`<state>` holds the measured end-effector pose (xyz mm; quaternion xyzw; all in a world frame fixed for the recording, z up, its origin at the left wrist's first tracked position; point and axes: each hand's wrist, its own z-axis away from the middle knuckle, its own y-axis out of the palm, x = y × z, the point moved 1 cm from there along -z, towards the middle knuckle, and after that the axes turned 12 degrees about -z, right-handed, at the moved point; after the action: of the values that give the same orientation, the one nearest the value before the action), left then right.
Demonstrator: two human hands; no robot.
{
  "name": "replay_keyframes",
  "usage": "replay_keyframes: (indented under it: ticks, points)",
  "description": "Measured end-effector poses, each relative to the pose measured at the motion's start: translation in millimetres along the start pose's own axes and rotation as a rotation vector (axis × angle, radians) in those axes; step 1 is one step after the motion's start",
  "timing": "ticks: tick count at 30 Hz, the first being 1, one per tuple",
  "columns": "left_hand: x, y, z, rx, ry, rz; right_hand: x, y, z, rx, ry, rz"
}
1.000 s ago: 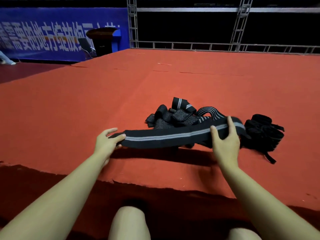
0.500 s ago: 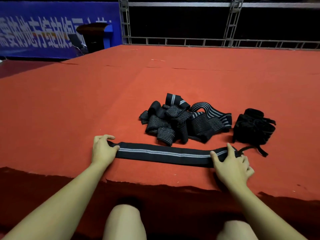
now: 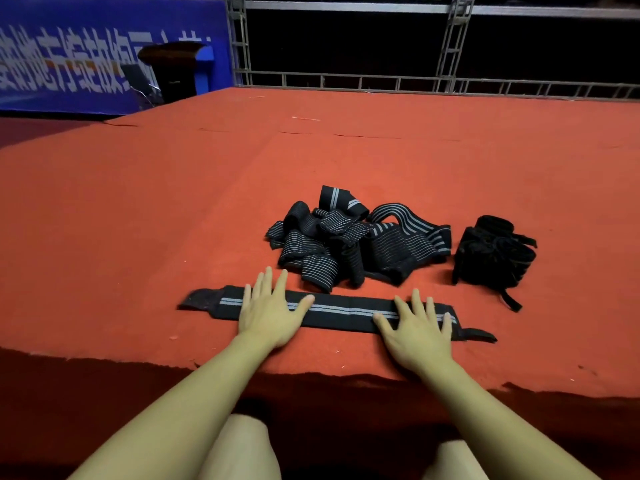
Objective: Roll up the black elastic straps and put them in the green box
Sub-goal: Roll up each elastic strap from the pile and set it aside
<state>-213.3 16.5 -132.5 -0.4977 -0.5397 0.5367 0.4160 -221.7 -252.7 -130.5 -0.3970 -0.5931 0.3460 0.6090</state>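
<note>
I see two flat hands pressing one long black strap on the red carpet.

My left hand [image 3: 268, 315] lies wide and flat, fingers straight, on the left part of the black strap [image 3: 346, 311]. My right hand [image 3: 417, 329] lies wide and flat too, on the right part of the same strap. The strap is stretched out flat, not rolled, and runs from 9 o'clock to 3 o'clock near the front edge of the red carpet [image 3: 138, 220]. It has a gray stripe down its middle. Just past the strap, at 12 o'clock, sits a messy pile of striped straps [image 3: 346, 244]. At 2 o'clock from my right hand sits a dark black bundle [image 3: 493, 252], apart from the pile. Far off at 11 o'clock hangs a blue banner [image 3: 69, 64].
</note>
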Motion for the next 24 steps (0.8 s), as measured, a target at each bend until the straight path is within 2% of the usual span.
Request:
replay_keyframes:
  ticks: [3,6,10,14,20,24]
  points:
    - [-4.1,5.6,1.9,0.091,-0.014,-0.048,-0.5,-0.4,-6.5,0.094,0.045,-0.020]
    - [-6.5,2.7,-1.2,0.043,-0.016,-0.021,3.2,-6.1,-17.2,0.119,0.047,-0.026]
    - [-22.3,-5.5,-8.4,-0.058,0.012,0.074,15.2,-13.7,-40.3,0.045,-0.029,-0.094]
    - [-39.7,-5.3,-20.5,-0.058,0.023,0.092,30.0,-24.9,-66.5,-0.005,-0.161,-0.184]
    - [-50.2,-6.7,-54.5,-0.093,-0.029,0.152,67.3,-51.4,-129.6,-0.065,-0.262,-0.265]
    - [-54.3,-10.2,-83.9,-0.174,-0.056,0.126,92.1,-48.3,-186.2,-0.012,-0.281,-0.286]
